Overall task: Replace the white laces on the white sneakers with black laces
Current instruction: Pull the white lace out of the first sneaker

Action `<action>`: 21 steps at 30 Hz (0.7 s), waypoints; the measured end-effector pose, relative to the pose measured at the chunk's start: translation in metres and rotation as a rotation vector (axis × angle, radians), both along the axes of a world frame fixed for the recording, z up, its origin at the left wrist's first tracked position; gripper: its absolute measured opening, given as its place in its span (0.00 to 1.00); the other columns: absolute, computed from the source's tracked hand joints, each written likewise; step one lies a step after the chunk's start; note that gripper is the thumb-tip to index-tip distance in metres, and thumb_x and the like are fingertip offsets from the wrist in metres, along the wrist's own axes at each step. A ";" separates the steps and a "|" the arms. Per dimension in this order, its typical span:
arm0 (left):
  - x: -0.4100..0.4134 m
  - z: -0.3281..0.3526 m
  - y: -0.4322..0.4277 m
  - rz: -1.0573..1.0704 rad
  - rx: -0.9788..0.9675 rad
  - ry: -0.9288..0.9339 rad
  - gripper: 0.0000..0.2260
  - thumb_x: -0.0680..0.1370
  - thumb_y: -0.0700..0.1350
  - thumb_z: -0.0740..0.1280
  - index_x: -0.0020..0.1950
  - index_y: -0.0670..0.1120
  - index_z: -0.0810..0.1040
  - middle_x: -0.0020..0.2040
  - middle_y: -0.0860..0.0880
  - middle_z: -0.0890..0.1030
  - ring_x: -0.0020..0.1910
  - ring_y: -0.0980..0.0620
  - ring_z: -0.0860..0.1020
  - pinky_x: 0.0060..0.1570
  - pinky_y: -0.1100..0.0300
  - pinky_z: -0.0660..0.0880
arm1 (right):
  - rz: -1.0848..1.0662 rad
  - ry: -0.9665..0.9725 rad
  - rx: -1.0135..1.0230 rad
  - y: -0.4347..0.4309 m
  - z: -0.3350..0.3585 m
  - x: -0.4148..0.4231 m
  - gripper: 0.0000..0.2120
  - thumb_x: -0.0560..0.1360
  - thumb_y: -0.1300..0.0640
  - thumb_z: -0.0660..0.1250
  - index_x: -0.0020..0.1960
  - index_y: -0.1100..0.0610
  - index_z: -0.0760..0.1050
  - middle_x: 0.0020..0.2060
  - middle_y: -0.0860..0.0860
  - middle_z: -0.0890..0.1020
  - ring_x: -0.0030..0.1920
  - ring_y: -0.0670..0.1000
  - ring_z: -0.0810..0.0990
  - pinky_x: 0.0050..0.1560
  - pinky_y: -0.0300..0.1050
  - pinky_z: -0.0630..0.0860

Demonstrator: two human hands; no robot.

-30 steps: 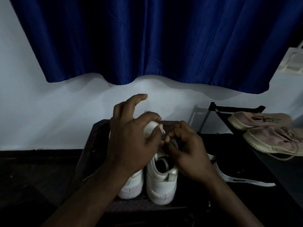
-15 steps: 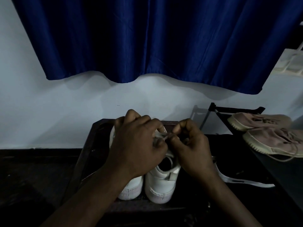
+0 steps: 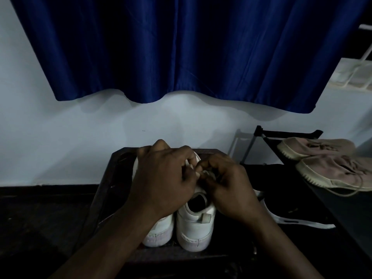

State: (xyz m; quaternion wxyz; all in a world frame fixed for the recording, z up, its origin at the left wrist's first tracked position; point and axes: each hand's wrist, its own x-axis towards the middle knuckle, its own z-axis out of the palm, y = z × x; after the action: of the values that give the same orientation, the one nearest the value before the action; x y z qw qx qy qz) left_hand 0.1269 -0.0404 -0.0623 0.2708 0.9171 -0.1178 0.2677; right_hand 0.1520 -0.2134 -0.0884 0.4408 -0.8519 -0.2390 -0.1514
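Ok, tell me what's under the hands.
The left hand and right hand cover the white sneakers' fronts and pinch a white lace; heels show, eyelets hidden.

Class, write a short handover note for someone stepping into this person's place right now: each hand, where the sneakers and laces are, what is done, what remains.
Left hand: reaches over the left white sneaker, fingers curled, pinching the white lace on the right white sneaker.
Right hand: pinches the same lace from the other side.
Both sneakers stand side by side on the dark tray, heels towards the person.
Done: unclear; the hands hide how far the lace is out.
Left: finish pulling out the white laces, then thread black ones. No black laces are in view.
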 end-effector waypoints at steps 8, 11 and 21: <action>0.000 -0.001 0.000 -0.005 0.092 0.055 0.08 0.72 0.57 0.62 0.43 0.58 0.78 0.32 0.60 0.77 0.46 0.57 0.76 0.53 0.51 0.65 | -0.229 0.183 0.327 -0.003 -0.004 0.005 0.08 0.78 0.44 0.66 0.45 0.47 0.76 0.38 0.49 0.86 0.41 0.54 0.85 0.46 0.64 0.81; -0.001 -0.001 -0.001 -0.014 0.089 0.065 0.08 0.70 0.58 0.63 0.45 0.58 0.78 0.30 0.61 0.75 0.46 0.57 0.76 0.54 0.48 0.66 | -0.262 0.190 0.373 0.000 -0.007 0.005 0.04 0.78 0.47 0.66 0.46 0.47 0.75 0.38 0.51 0.85 0.40 0.56 0.85 0.45 0.65 0.81; 0.000 0.000 0.001 0.009 0.022 0.041 0.12 0.70 0.55 0.57 0.49 0.57 0.76 0.30 0.58 0.76 0.41 0.54 0.77 0.55 0.47 0.69 | -0.040 0.220 0.219 0.000 -0.002 -0.002 0.09 0.71 0.52 0.70 0.51 0.47 0.83 0.52 0.50 0.84 0.55 0.53 0.84 0.54 0.60 0.82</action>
State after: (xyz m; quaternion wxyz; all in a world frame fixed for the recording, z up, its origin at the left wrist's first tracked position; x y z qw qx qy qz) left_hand 0.1265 -0.0398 -0.0618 0.2617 0.9259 -0.1112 0.2486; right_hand 0.1500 -0.2132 -0.0900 0.5515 -0.8146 -0.1545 -0.0911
